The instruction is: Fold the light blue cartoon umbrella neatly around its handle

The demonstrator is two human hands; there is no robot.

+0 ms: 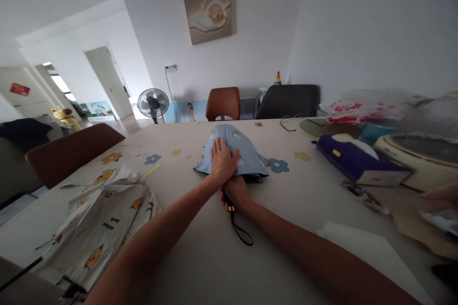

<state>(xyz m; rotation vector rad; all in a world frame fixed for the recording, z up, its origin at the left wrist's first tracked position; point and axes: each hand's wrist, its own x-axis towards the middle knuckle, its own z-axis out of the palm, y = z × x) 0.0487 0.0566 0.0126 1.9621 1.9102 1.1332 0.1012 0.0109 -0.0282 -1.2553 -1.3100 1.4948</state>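
Hands first: my left hand [222,159] lies spread flat on the blue umbrella [246,145] at the middle of the desk [214,267], my right hand [238,193] is closed round its handle, and I fear uneven pressing could let the cloth slip and bunch.

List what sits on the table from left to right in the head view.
Printed garment → light blue umbrella → glasses → purple tissue box → cream cooker.
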